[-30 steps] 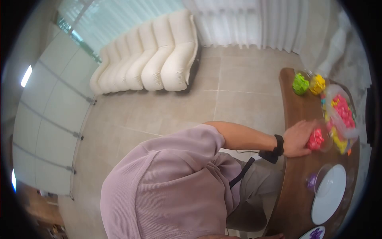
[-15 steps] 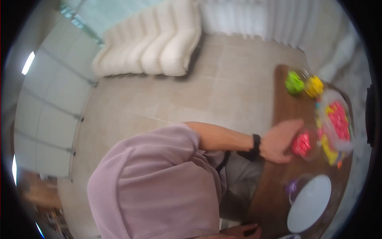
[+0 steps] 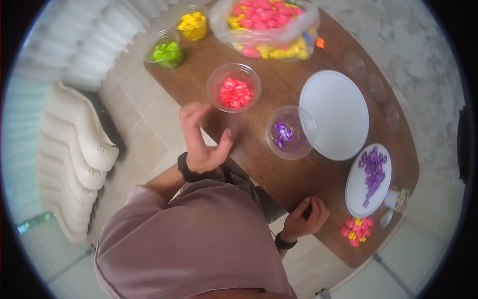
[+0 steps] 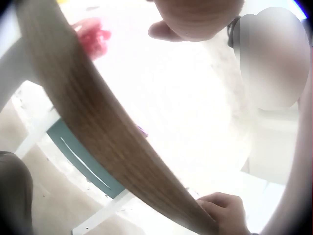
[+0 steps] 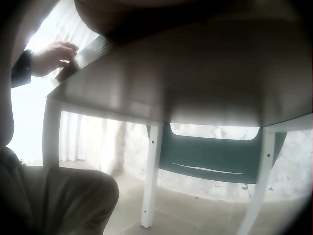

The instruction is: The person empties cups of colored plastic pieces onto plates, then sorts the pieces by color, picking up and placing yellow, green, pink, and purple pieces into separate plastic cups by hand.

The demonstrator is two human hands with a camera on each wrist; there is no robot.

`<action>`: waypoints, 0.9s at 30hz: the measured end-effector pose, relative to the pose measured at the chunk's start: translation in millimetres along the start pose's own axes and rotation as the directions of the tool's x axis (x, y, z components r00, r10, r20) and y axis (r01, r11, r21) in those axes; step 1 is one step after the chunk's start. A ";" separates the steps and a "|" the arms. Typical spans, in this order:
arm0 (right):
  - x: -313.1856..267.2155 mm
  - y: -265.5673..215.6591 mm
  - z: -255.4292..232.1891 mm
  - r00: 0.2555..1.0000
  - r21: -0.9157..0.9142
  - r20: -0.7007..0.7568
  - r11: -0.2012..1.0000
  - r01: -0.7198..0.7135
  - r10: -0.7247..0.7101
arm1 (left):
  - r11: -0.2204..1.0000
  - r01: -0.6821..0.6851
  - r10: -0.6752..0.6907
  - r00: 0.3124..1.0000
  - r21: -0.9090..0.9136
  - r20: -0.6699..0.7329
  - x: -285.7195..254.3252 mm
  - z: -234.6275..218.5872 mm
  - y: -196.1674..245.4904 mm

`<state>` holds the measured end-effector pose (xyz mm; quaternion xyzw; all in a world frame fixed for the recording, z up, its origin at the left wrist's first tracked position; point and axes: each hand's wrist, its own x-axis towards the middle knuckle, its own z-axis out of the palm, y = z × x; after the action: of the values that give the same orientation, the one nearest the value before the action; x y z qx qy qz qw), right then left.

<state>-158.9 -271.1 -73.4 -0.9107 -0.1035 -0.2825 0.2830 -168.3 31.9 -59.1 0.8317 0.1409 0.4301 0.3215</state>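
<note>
My left hand (image 3: 201, 139) hovers by the table's near edge, thumb and index finger apart, holding nothing. Just beyond its fingertips stands a clear plastic cup (image 3: 214, 82) of red wrapped pieces (image 3: 235, 93). At the table edge further right, my right hand (image 3: 306, 219) rests with loosely bent fingers and nothing in its grasp. Between the hands, further in, a second clear cup (image 3: 302, 148) contains a few purple wrapped pieces (image 3: 283, 133). In the left wrist view the left hand (image 4: 198, 19) appears at the top. The right wrist view mostly shows the table's underside.
Beyond the purple cup lies a large white plate (image 3: 334, 114). A smaller white plate (image 3: 354, 197) bears purple pieces, with a pink and yellow pile (image 3: 356, 231) beside it. Further left stand a green-filled cup (image 3: 168, 55), a yellow-filled cup (image 3: 193, 27) and a plastic bag (image 3: 303, 22) of colourful pieces.
The head view has swung round toward the table, bringing both hands into view. My left hand, earlier against the cup of red pieces, is now apart from it.
</note>
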 end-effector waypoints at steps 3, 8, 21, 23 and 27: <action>3.5 -1.4 -1.1 1.000 -0.005 0.009 1.000 0.007 -0.007 | 0.935 -0.232 0.290 0.935 -0.269 0.202 -0.4 -3.9 11.4; 4.2 -4.8 -0.8 1.000 -0.015 0.002 1.000 -0.015 0.015 | 0.909 -0.083 0.245 0.899 -0.409 0.362 3.6 18.4 33.1; 16.4 -9.7 -14.8 0.997 -0.020 -0.036 0.997 -0.071 0.070 | 0.813 0.372 -0.035 0.799 -0.447 0.600 0.9 60.2 46.0; 28.3 -19.1 -29.6 0.867 0.250 0.190 0.831 -0.497 0.461 | 0.802 0.381 -0.030 0.796 -0.461 0.605 4.5 61.4 45.9; 56.8 0.0 -46.5 0.881 0.244 0.064 0.848 -0.470 0.469 | 0.801 0.352 0.048 0.769 -0.485 0.637 3.5 62.1 44.4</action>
<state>-133.5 -296.1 -9.3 -0.8652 0.0868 -0.1885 0.4565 -118.1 -25.5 -54.1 0.7720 -0.0399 0.1245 0.6220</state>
